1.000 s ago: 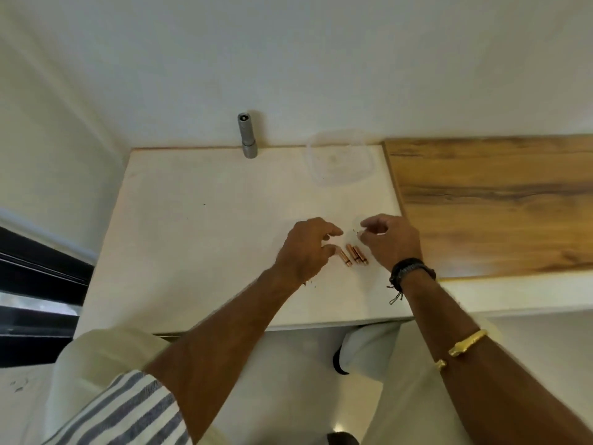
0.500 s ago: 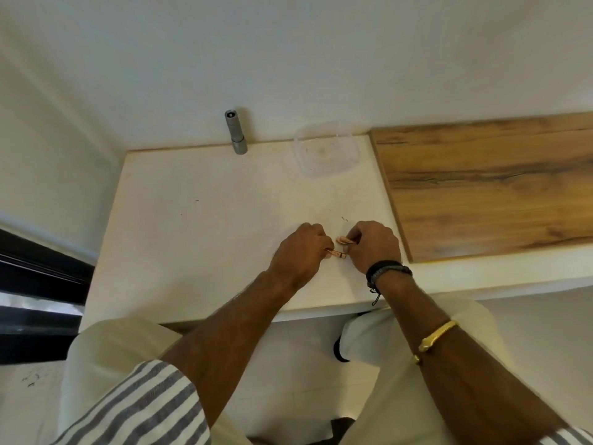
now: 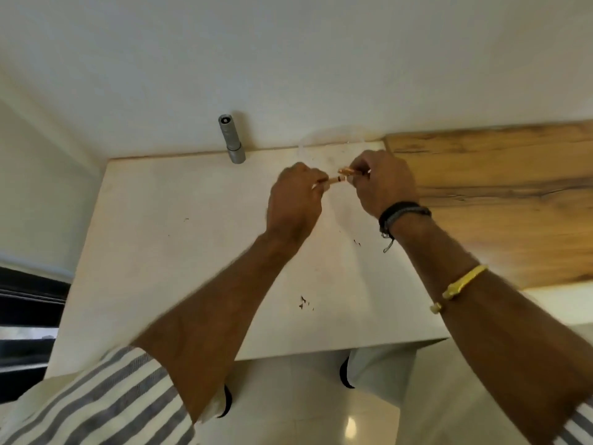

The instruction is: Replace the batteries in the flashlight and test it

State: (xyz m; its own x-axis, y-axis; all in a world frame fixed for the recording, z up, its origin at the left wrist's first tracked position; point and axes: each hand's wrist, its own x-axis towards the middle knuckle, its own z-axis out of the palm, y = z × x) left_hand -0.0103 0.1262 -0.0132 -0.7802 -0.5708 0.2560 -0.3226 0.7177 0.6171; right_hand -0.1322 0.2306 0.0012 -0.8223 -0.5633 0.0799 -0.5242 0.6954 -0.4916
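A grey metal flashlight (image 3: 231,139) stands upright against the wall at the back of the white table (image 3: 192,252). Both hands are raised over the table's back right area. My left hand (image 3: 293,203) pinches a copper-coloured battery (image 3: 333,180) that points to the right. My right hand (image 3: 382,181) grips another copper battery (image 3: 348,170) just above and beside it. The two batteries almost touch. Fingers hide most of each battery.
A clear plastic lid or tray (image 3: 321,142) lies at the table's back edge behind the hands. A wooden board (image 3: 497,194) covers the surface to the right. Small dark specks (image 3: 305,303) lie on the table near its front edge.
Both hands closed on the batteries that lay on the table, lifted them and carried them away from me toward the back. The camera view tilted, so the table looks larger.
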